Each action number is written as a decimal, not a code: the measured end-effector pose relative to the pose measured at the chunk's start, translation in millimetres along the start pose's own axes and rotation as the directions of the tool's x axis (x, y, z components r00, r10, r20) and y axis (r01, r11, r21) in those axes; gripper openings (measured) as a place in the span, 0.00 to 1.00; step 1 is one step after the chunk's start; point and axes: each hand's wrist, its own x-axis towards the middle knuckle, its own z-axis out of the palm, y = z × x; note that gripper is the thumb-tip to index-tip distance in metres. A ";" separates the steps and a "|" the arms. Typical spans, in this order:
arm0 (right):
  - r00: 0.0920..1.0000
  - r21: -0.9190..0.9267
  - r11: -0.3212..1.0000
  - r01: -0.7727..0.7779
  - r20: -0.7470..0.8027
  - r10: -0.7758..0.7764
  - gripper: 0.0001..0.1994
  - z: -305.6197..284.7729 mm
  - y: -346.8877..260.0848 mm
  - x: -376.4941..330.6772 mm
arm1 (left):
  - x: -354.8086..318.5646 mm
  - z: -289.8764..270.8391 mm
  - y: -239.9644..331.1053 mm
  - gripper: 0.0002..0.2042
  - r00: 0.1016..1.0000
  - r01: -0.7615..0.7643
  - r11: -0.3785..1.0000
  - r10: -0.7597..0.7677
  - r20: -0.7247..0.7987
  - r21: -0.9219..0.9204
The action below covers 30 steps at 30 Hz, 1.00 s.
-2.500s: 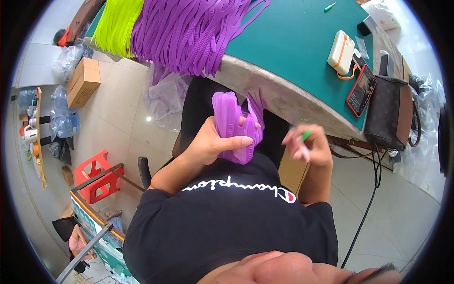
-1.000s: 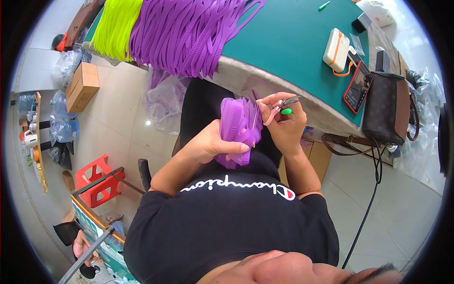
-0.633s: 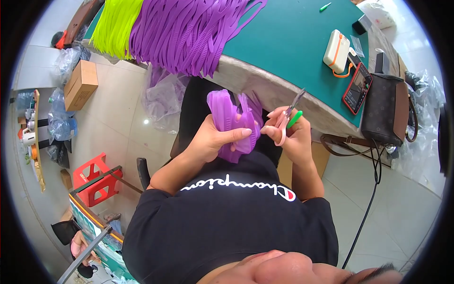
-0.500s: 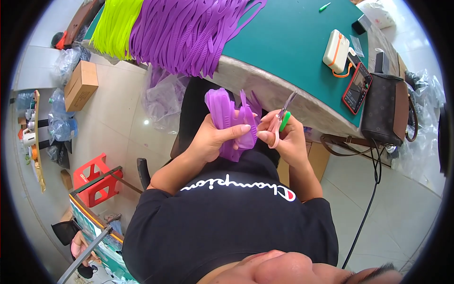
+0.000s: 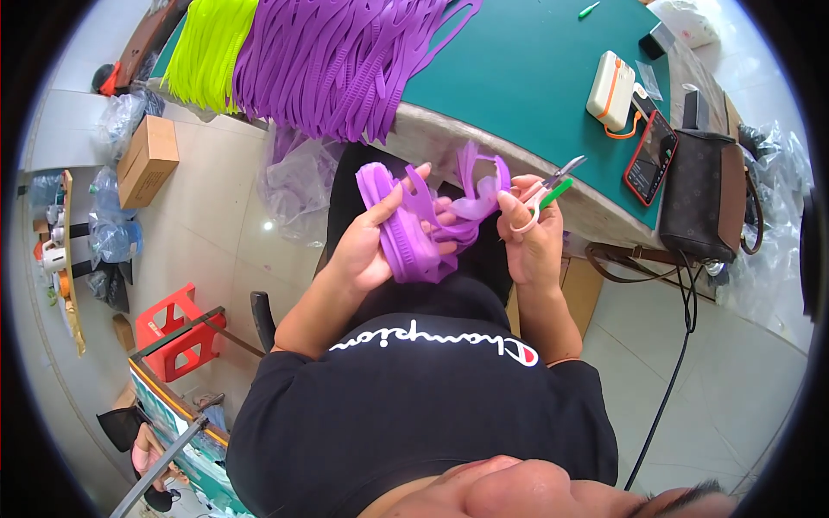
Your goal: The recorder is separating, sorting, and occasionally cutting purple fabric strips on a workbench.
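My left hand (image 5: 370, 246) is wrapped round a bundle of purple ridged rubber straps (image 5: 399, 237), with some fingers threaded between them. Loose purple strap ends (image 5: 473, 186) spread out from the bundle toward the right. My right hand (image 5: 528, 229) holds pink-handled scissors (image 5: 537, 205), their blades pointing up and away to the right. Beside the scissors, a slim green piece (image 5: 555, 192) sticks out from the same hand. The right fingertips are at the edge of the loose purple ends; whether they pinch them I cannot tell.
On the green table (image 5: 509, 78) lie a pile of purple straps (image 5: 319, 69) and a yellow-green bunch (image 5: 207, 56). A white case (image 5: 611, 91), a phone (image 5: 650, 160) and a brown bag (image 5: 704, 198) sit to the right. A red stool (image 5: 177, 332) stands left; another person is lower left.
My right hand has moved slightly right with the scissors, which now tilt further right. The purple bundle has shifted left and opened out, with loose ends spreading between my hands.
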 end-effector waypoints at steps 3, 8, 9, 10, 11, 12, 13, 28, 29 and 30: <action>0.993 0.007 0.998 0.068 -0.095 -0.067 0.13 -1.4 -1.2 3.6 | -4.5 -5.1 4.3 0.24 0.993 0.108 0.991 -0.112 -0.046 -0.083; 0.993 0.082 0.994 0.065 -0.104 -0.056 0.11 3.5 -1.1 5.0 | -2.8 -7.6 2.3 0.21 0.982 0.187 0.962 -0.187 0.020 -0.198; 0.994 0.086 0.994 0.062 -0.099 -0.054 0.11 5.7 -0.7 4.9 | -3.1 -9.2 0.7 0.21 0.982 0.187 0.962 -0.187 0.021 -0.197; 0.994 0.090 0.994 0.060 -0.095 -0.051 0.10 6.8 -0.6 5.0 | -3.0 -12.4 -1.3 0.20 0.985 0.171 0.984 -0.170 0.021 -0.058; 0.994 0.090 0.994 0.059 -0.095 -0.051 0.10 5.7 0.8 5.1 | -4.3 -9.7 -2.7 0.18 0.988 0.150 0.985 -0.152 0.023 0.082; 0.992 0.069 0.994 0.090 -0.091 -0.083 0.10 3.6 3.2 5.5 | -6.9 -1.3 -6.1 0.15 0.996 0.074 0.972 -0.063 -0.056 0.222; 0.989 0.048 0.992 0.120 -0.088 -0.116 0.10 2.4 4.6 5.6 | -6.9 -1.8 -5.8 0.15 0.996 0.075 0.972 -0.064 -0.056 0.222; 0.843 -0.261 0.820 0.510 -0.041 -0.537 0.12 23.8 -14.0 1.3 | 6.0 -0.1 -13.1 0.15 0.901 -0.302 0.898 0.378 -0.212 0.320; 0.841 -0.261 0.819 0.512 -0.044 -0.540 0.12 24.3 -16.7 2.4 | 4.4 -6.0 -11.8 0.15 0.903 -0.299 0.898 0.376 -0.210 0.322; 0.846 -0.278 0.813 0.511 -0.001 -0.533 0.13 24.3 -19.5 5.1 | 1.1 -12.7 -9.1 0.15 0.897 -0.303 0.827 0.415 -0.151 0.473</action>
